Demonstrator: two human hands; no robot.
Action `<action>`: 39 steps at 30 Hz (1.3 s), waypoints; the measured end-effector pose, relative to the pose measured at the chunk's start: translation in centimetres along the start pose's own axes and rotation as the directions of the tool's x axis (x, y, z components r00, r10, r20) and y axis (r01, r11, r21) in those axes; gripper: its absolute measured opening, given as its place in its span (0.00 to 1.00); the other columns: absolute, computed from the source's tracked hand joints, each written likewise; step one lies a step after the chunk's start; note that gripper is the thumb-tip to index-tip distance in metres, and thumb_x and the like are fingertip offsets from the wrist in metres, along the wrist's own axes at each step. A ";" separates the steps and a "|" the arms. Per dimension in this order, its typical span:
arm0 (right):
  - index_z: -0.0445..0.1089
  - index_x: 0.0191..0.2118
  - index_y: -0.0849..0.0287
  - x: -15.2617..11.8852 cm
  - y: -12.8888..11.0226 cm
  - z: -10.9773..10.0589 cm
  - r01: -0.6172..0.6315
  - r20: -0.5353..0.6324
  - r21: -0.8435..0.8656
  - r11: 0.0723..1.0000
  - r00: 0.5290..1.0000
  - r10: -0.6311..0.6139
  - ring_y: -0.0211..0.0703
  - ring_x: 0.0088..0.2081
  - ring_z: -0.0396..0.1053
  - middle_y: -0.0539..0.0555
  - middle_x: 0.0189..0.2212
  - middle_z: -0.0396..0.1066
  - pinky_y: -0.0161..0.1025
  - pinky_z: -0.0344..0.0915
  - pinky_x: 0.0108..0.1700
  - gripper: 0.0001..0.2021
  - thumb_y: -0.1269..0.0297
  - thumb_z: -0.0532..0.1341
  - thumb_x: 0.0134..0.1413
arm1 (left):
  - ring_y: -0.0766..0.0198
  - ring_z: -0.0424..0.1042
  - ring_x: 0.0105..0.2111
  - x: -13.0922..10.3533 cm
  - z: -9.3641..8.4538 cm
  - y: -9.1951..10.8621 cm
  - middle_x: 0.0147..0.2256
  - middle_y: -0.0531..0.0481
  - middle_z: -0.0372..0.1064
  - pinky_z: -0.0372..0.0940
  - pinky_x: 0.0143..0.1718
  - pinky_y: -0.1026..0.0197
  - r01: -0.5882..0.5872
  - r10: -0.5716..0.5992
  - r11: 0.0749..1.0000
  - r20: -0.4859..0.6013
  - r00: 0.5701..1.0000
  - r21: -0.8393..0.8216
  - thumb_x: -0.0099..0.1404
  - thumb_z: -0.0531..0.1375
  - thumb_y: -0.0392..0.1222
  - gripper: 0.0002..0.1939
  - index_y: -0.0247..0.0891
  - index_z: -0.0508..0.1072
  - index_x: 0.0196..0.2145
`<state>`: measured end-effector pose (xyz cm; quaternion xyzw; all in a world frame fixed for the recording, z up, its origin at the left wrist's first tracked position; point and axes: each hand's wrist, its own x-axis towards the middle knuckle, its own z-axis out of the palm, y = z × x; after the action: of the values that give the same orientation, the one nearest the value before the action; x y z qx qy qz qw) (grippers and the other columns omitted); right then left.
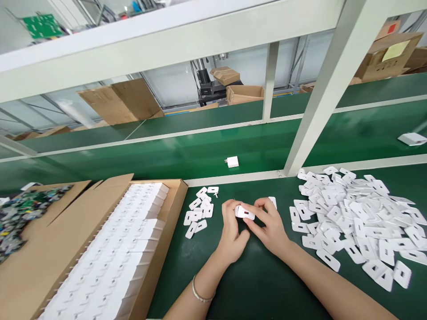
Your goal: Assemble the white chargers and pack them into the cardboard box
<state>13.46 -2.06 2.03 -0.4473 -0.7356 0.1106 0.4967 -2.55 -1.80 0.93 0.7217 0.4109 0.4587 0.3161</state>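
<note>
Over the green bench top, my left hand [232,238] has its fingers wrapped round the far side of a small white charger [238,210]. My right hand [271,224] pinches a white cover plate [248,214] with a dark slot, lying against the charger's end face. Fingers hide part of both pieces. Behind my right hand another white plate [272,202] lies on the bench. A small group of slotted white plates [200,209] lies to the left of my hands. To the right spreads a large heap of similar plates [353,213].
At left stands a cardboard box [176,209] with rows of white chargers [110,249], pins upward. Beyond it a pile of circuit boards [20,218] rests on cardboard. One charger with prongs [232,162] lies behind the bench's rear rail. A slanting metal post [320,102] rises there.
</note>
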 end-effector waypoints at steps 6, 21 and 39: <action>0.73 0.62 0.44 0.1 -0.2 0.1 -0.027 0.051 0.078 0.997 0.998 0.023 0.44 0.40 0.66 0.54 0.41 0.62 0.44 0.71 0.41 0.20 0.66 0.59 0.68 | 0.55 0.65 0.55 0.1 0.1 -0.1 0.55 0.43 0.58 0.66 0.58 0.49 0.112 -0.112 0.986 0.011 0.994 -0.122 0.81 0.43 0.50 0.15 0.48 0.63 0.57; 0.67 0.55 0.53 -0.1 0.4 0.5 -0.422 0.293 0.436 0.795 0.902 0.318 0.45 0.42 0.73 0.54 0.45 0.75 0.42 0.71 0.44 0.16 0.49 0.53 0.73 | 0.53 0.62 0.61 -0.2 0.4 -0.4 0.58 0.41 0.57 0.66 0.60 0.47 0.048 -0.054 0.996 -0.073 0.996 -0.078 0.80 0.44 0.56 0.20 0.49 0.67 0.59; 0.67 0.54 0.55 -0.3 0.7 0.2 -0.423 0.302 0.391 0.818 0.898 0.320 0.45 0.38 0.70 0.53 0.38 0.72 0.44 0.69 0.47 0.17 0.49 0.52 0.73 | 0.58 0.70 0.45 0.6 0.0 -0.4 0.45 0.47 0.70 0.67 0.48 0.55 -0.021 0.022 0.996 0.005 1.000 -0.084 0.81 0.46 0.50 0.18 0.46 0.72 0.55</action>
<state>13.70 -1.79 1.28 -0.4414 -0.6389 0.4210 0.4688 -2.54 -1.09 0.82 0.7135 0.3826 0.4769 0.3423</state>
